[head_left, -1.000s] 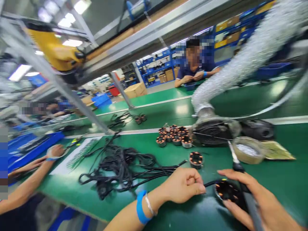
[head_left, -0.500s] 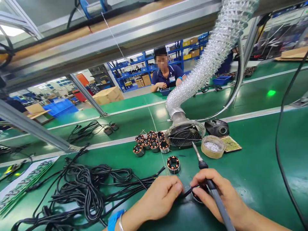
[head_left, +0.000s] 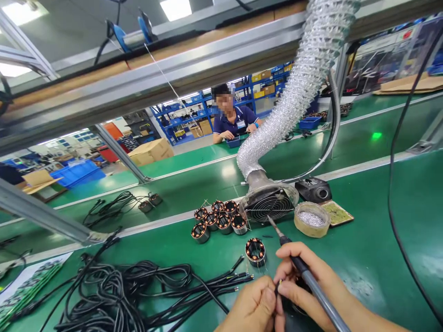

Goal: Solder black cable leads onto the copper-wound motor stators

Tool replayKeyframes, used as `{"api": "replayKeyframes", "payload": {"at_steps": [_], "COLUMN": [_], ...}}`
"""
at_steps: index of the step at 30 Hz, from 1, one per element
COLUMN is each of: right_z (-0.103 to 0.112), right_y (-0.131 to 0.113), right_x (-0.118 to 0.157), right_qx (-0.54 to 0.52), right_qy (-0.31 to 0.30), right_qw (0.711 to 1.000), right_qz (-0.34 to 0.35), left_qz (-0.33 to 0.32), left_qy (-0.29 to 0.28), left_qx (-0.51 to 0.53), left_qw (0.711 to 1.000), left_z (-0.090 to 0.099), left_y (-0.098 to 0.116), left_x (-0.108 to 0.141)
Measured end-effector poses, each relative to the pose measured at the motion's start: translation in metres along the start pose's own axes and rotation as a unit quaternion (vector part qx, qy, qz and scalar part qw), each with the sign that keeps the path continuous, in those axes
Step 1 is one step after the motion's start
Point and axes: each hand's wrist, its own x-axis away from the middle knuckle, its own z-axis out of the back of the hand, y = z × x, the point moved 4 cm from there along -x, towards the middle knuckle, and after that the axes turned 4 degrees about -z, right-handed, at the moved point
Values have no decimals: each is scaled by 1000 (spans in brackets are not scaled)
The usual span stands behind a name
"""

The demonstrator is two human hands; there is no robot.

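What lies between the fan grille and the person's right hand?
The metal tip of the soldering iron held in the right hand, with a copper-wound ring to its left; head view.

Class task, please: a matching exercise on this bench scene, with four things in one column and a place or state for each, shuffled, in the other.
Things
1. Soldering iron
2. Silver hose
3. Round tub
4. Black cables

Places and states
A. Lying in a loose tangle on the green bench
B. Rising from the hood behind the wire fan guard
C. Held in the right hand, tip pointing away from the wearer
D. Holding shiny silvery material

Right pairs: 1-C, 2-B, 3-D, 4-A
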Motion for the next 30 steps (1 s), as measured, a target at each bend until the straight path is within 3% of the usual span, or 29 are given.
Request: {"api": "replayKeyframes", "payload": {"at_steps": [2, 8, 13, 18, 24, 27, 30], "right_z": [1, 1, 6, 5, -4, -15, -19], "right_y": [1, -5, -11, -12, -4, 0, -4], "right_x": [2, 11, 12, 12, 18, 21, 23], "right_qx": [24, 111, 123, 130, 137, 139, 174], "right_qy": [17, 32, 45, 43, 122, 113, 81], "right_qw": [1000, 989, 988, 987, 981, 982, 976], "right_qz": [2, 96, 85, 85, 67, 63, 108], "left_qz": [-13, -6, -8, -14, -38, -46, -28], "left_qy": [4, 36, 63, 82, 171, 189, 189], "left_qx": [-24, -162, -225, -106, 28, 92, 86], "left_qw": [1000, 986, 972, 991, 984, 977, 978], "left_z": [-1, -1, -3, -7, -11, -10, -3], "left_y": [3, 17, 26, 26, 16, 18, 24], "left_x": [0, 11, 14, 9, 9, 8, 8]}}
